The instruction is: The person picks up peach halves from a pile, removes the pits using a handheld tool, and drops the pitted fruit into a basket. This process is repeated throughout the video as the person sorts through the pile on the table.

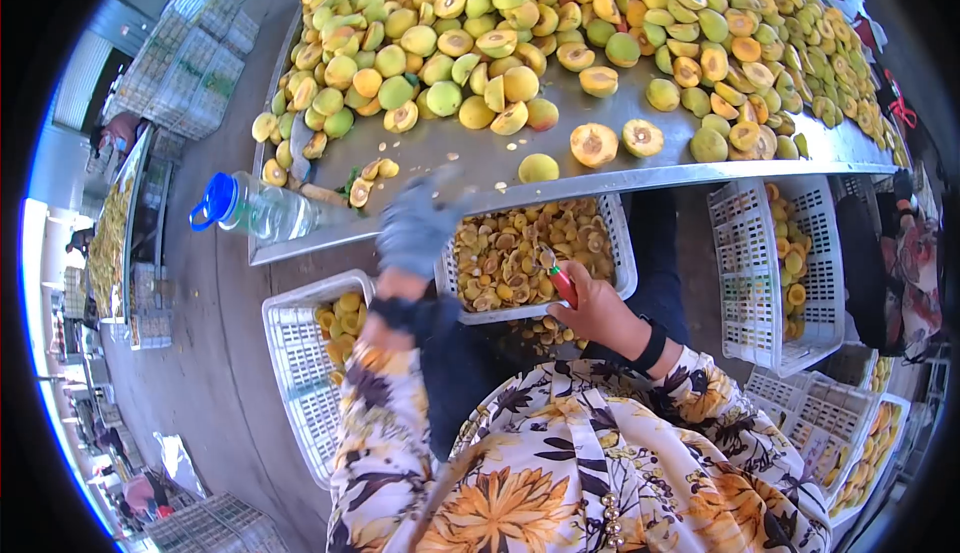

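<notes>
My left hand (415, 228), in a grey glove, hangs over the table's front edge, above the left end of the middle crate. Motion smears its fingers, so I cannot see whether anything is in them. In my bare right hand (605, 308) is a small red-handled tool (563, 283) with a metal tip, held over the crate's front right part. That white crate (624, 243) contains brownish-yellow peach pits and scraps. On the metal table (440, 153) lies a large heap of yellow-green peach halves (440, 43). Two cut halves (594, 145) face up near the edge.
A water bottle with a blue lid (275, 208) leans at the table's left corner. White crates with peach halves stand at my left (300, 353) and right (745, 283). Another person (912, 283) is at far right. Stacked crates (185, 63) stand behind left.
</notes>
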`<state>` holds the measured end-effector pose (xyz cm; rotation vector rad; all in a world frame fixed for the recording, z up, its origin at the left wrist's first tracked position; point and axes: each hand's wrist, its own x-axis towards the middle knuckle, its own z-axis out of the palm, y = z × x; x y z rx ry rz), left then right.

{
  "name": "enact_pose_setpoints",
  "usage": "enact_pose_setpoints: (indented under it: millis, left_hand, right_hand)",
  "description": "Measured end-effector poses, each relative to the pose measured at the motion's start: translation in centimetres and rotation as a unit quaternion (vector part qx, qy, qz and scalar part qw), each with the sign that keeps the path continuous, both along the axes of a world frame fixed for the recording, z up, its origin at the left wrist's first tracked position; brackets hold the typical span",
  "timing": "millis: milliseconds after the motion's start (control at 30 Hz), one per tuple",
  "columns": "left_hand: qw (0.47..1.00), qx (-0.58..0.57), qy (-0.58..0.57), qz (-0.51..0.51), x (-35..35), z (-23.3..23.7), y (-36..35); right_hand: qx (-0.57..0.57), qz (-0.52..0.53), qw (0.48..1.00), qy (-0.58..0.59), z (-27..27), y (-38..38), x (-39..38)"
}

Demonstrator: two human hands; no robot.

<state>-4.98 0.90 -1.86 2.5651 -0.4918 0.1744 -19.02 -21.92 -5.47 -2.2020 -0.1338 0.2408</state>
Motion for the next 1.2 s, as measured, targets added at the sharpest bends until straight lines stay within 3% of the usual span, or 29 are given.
enact_pose_setpoints:
  millis: [67, 133, 233, 400, 433, 467, 500, 533, 567, 600, 667, 800, 867, 933, 1000, 1100, 1200]
  left_hand:
    - [0.979, 0.103, 0.165, 0.058, 2.0, 3.1, -7.9]
    - [0.972, 0.120, 0.204, 0.001, 4.8, 0.7, -12.1]
    - [0.944, 0.219, 0.245, -0.032, 7.5, -1.1, -15.0]
    - [0.947, 0.232, 0.221, -0.037, 7.4, -0.4, -12.7]
    - [0.949, -0.022, 0.314, -0.011, 6.8, -0.1, -11.2]
    - [0.881, -0.273, 0.386, 0.017, 5.9, 0.2, -9.9]
    - [0.882, -0.264, 0.390, 0.018, 4.9, 0.4, -8.9]
    - [0.792, -0.441, 0.421, -0.033, 3.6, 0.8, -7.8]
    - [0.668, -0.601, 0.430, -0.082, 2.3, 1.2, -6.6]
    - [0.644, -0.628, 0.438, -0.008, 0.7, 1.3, -6.5]
    - [0.594, -0.652, 0.469, -0.046, -1.6, 2.6, -6.1]
    - [0.626, -0.649, 0.426, 0.070, -4.4, 1.5, -7.2]
    - [0.627, -0.643, 0.433, 0.074, -4.8, 1.0, -7.5]
    - [0.669, -0.632, 0.388, 0.060, -5.0, 0.3, -8.0]
    - [0.651, -0.657, 0.374, 0.067, -5.2, -0.4, -8.9]
    - [0.745, -0.599, 0.288, 0.062, -5.7, -0.8, -10.0]
    - [0.732, -0.603, 0.311, 0.070, -5.8, -1.2, -10.3]
  right_hand:
    - [0.007, -0.015, 1.000, -0.011, 0.4, -0.7, -0.7]
    - [0.013, -0.041, 0.998, -0.036, 0.5, -1.7, -1.7]
    - [0.006, -0.069, 0.997, -0.034, 0.5, -3.2, -3.0]
    - [0.045, -0.102, 0.993, -0.040, 0.9, -4.0, -2.8]
    - [0.051, -0.107, 0.992, -0.041, 1.2, -4.0, -2.4]
    - [0.047, -0.102, 0.992, -0.056, 1.7, -3.9, -1.8]
    - [0.043, -0.094, 0.992, -0.069, 2.1, -3.6, -1.3]
    - [0.052, -0.095, 0.992, -0.065, 2.5, -3.2, -0.8]
    - [0.062, -0.077, 0.993, -0.072, 3.0, -2.7, -0.1]
    - [0.071, -0.059, 0.992, -0.081, 3.4, -2.1, 0.6]
    - [0.074, -0.048, 0.992, -0.087, 3.8, -0.7, 1.6]
    - [0.071, -0.012, 0.995, -0.071, 3.8, 1.4, 2.4]
    - [0.077, -0.033, 0.993, -0.089, 3.3, 1.9, 2.2]
    - [0.075, -0.045, 0.991, -0.101, 3.0, 1.8, 1.8]
    - [0.089, -0.054, 0.990, -0.090, 2.5, 1.7, 1.4]
    - [0.087, -0.068, 0.991, -0.070, 2.6, 1.5, 0.9]
    - [0.127, -0.068, 0.989, -0.042, 3.0, 1.7, 0.5]
